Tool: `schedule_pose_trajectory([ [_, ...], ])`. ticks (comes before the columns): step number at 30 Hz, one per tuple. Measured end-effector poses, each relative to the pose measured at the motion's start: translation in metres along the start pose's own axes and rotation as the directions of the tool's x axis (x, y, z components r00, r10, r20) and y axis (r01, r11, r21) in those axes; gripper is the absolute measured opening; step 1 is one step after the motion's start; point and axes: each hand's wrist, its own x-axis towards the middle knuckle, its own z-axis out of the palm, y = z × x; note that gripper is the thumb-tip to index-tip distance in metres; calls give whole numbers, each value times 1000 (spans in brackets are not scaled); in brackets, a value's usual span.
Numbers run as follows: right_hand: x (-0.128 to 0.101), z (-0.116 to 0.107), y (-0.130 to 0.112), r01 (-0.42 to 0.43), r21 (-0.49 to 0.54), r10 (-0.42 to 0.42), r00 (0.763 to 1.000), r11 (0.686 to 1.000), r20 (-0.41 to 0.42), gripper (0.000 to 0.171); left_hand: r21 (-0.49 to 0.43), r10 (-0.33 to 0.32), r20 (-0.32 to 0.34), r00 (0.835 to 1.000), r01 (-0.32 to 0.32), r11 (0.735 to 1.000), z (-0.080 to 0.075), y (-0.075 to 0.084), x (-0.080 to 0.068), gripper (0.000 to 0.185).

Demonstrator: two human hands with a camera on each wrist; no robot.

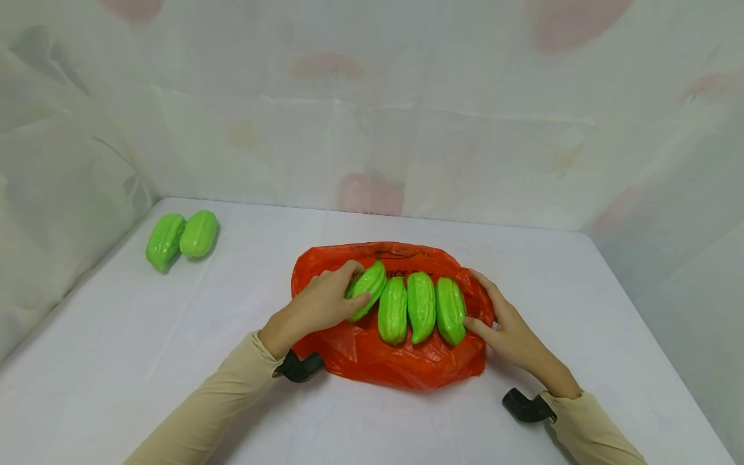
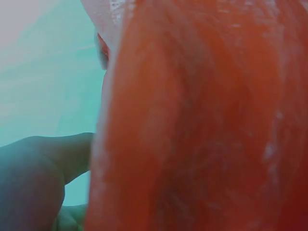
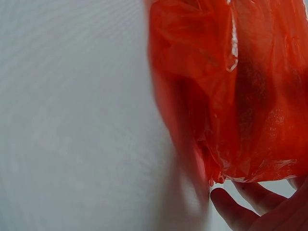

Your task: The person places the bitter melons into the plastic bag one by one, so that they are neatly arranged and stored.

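A red plastic bag [image 1: 401,374] lies spread on the white table, with several glossy green ridged fruits, shaped like star fruit, in a row on it. My left hand [image 1: 328,297] grips the leftmost fruit [image 1: 372,284], which is tilted, its thumb on the near side and fingers over the far side. At the bag's right end, my right hand [image 1: 506,329] holds the bag's edge, with the thumb against the rightmost fruit [image 1: 450,310]. Between these two stand a second fruit [image 1: 392,310] and a third fruit [image 1: 421,307]. Red plastic [image 2: 192,115] fills most of the left wrist view.
Two more green fruits, an outer one [image 1: 165,241] and an inner one [image 1: 199,234], lie side by side at the table's far left. A patterned white curtain [image 1: 372,129] surrounds the table at the back and sides. Black wrist mounts [image 1: 529,407] stick out from the sleeves.
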Motion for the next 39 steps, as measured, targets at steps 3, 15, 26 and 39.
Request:
schedule_pose_trajectory([
  [3,0,0,0,0,-7,0,1000,1000,-1,77,10,-8,31,999,8,1000,-1,0,0,49],
  [15,0,1,1,-4,4,4,1000,1000,2,76,69,-82,151,985,72,995,-4,-2,-1,69],
  [26,1,0,0,-3,0,3,1000,1000,4,77,69,-57,188,980,45,997,-8,-1,-2,67],
  [39,0,0,-2,-5,1,5,1000,1000,0,77,48,-4,211,978,-6,999,-10,-3,-4,64],
])
